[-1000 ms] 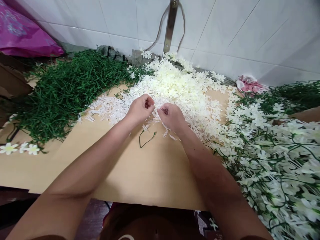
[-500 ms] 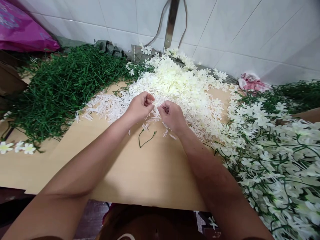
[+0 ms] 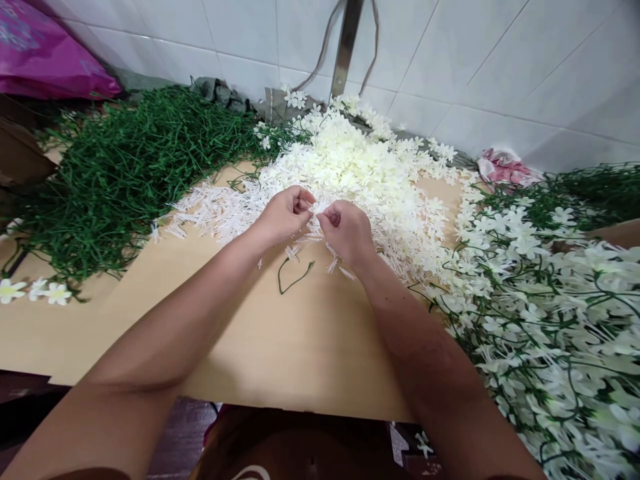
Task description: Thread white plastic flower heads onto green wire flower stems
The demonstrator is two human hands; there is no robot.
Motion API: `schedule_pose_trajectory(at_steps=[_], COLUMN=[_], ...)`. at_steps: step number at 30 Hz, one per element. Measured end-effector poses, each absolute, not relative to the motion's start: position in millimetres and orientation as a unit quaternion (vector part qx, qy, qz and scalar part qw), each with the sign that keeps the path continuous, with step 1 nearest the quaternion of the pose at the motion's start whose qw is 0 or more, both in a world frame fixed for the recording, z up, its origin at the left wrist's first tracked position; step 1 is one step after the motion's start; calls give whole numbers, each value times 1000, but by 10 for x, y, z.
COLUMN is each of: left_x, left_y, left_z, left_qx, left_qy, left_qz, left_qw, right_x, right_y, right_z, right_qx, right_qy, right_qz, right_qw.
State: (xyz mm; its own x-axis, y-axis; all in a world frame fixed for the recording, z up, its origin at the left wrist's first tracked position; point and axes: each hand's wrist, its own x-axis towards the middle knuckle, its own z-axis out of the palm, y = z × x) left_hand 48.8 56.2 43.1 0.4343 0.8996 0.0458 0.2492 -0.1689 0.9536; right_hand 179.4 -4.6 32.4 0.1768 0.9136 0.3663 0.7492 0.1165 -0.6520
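Observation:
My left hand (image 3: 287, 215) and my right hand (image 3: 347, 230) meet almost fingertip to fingertip over the front of a pile of white petals (image 3: 345, 153). Both are pinched closed on a small white piece between them, perhaps a flower; its detail is too small to tell. Thin white stamens (image 3: 215, 210) lie spread beside and under the hands. Just in front, a bent green stem (image 3: 287, 288) rests on the tan board (image 3: 300, 353) near a few loose stamens.
A heap of green stems (image 3: 155, 147) fills the left side. Finished-looking white flowers on green stems (image 3: 560, 320) are piled at the right. Behind are a tiled wall (image 3: 450, 60), a metal strip (image 3: 345, 47), a pink bag (image 3: 50, 53) and a red-and-white cloth (image 3: 507, 167).
Both hands have shifted slightly to the right and closer together, and a white piece now shows between the fingertips. The stem and piles lie as before.

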Motion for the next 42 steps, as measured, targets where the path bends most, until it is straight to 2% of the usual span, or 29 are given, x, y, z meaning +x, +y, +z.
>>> schedule_pose_trajectory(at_steps=[6,10,17,22,27,32,36,39,42], left_x=[449,421,394,406,440,455,476,465,365], left_y=[594,589,607,597,556,516,509,500,395], left_z=[305,291,491,559,579,574,569,589,622], left_qx=[762,806,714,691,667,610,580,602,689], left_qy=[379,355,371,391,385,370,384,413,448], left_qz=[323,313,334,340,358,364,341,311,287], left_qw=[414,354,490,504,527,599,632,608,493], right_x=[1784,1806,1887,1888,1849,1807,1786,1802,1859], right_y=[-56,-39,19,25,9,7,-5,-25,-36], right_z=[311,285,265,286,318,298,302,345,410], right_qx=[-675,-657,-615,-589,-562,-533,-522,-531,-530], right_qy=[-635,-641,-603,-584,-579,-568,-615,-631,-617], right_qz=[64,73,191,264,276,248,194,173,205], right_qw=[370,390,471,493,522,576,558,538,544])
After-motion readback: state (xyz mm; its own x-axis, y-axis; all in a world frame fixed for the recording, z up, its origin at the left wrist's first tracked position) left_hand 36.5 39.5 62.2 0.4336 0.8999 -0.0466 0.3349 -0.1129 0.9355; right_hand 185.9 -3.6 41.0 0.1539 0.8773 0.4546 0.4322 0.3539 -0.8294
